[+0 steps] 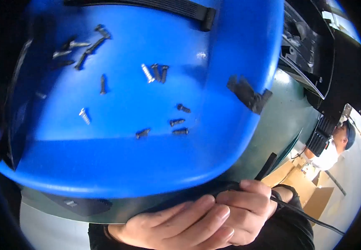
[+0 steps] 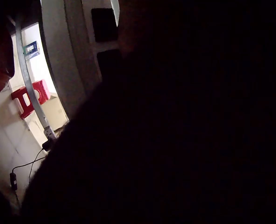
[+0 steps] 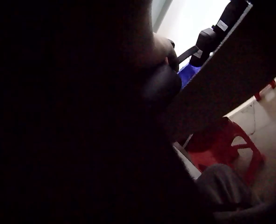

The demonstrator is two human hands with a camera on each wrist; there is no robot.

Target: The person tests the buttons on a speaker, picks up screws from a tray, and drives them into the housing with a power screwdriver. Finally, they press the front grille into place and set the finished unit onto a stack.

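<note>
In the head view my left hand [image 1: 176, 225] and my right hand [image 1: 247, 212] lie together below the front edge of a blue tray [image 1: 84, 166]. The left fingers are fairly straight and overlap the right hand, whose fingers bend loosely. No object shows between them. Several small screws lie scattered in the tray, among them a silver screw [image 1: 148, 73], another silver screw [image 1: 84, 116] and a black screw [image 1: 103, 84]. A ridged black strip [image 1: 168, 6] crosses the tray's far part. Both wrist views are mostly dark, and neither hand's fingers show there.
Black tape [image 1: 249, 95] sticks to the tray's right rim. A black cable [image 1: 309, 216] runs right from beside my right hand. Beyond are a cardboard box [image 1: 292, 179], a dark machine [image 1: 309, 46] and a person [image 1: 334, 146]. A red stool [image 3: 217, 144] stands low in the right wrist view.
</note>
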